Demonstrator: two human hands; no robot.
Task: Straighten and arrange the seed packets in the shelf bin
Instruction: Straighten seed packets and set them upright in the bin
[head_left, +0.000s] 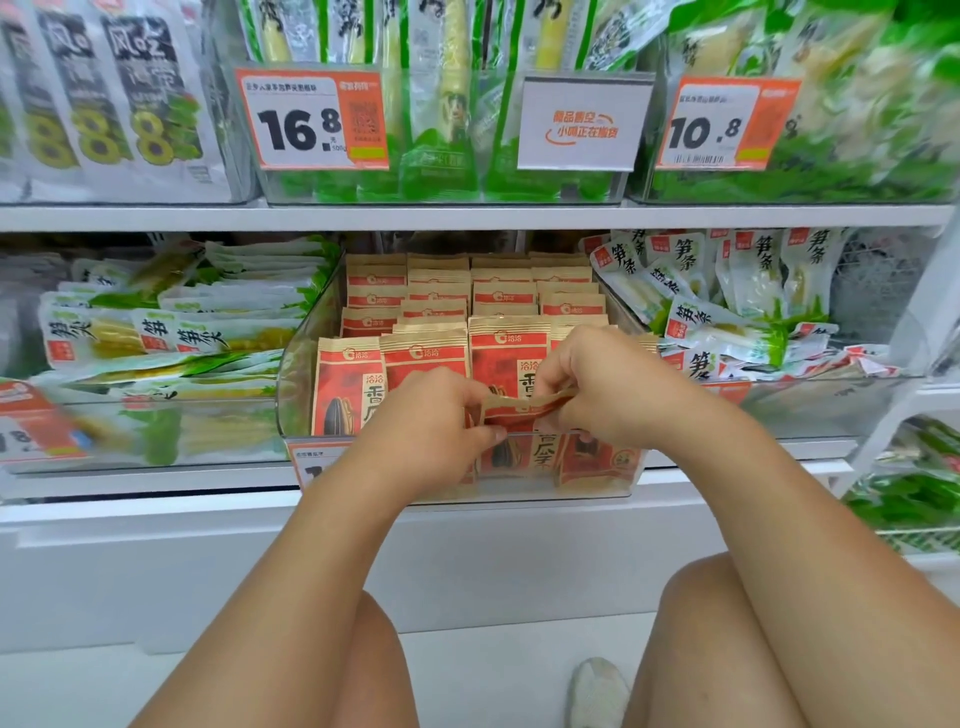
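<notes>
Item: seed packet (524, 408), front row of the clear shelf bin (298, 374), middle shelf. My left hand (441, 415) and right hand (597, 384) pinch its crumpled top edge, fingers curled tight. Likely light, soft, crinkly; best held by the top seam. Lower half hidden behind hands; price tag (317, 460) cut off.

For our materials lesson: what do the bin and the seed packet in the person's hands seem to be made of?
Bin: likely clear hard plastic, glossy; the packets show through its walls and the edges glint.
Seed packet: looks like matte tan paper, kraft-like, with red print; it creases where the left hand and right hand pinch it.
</notes>
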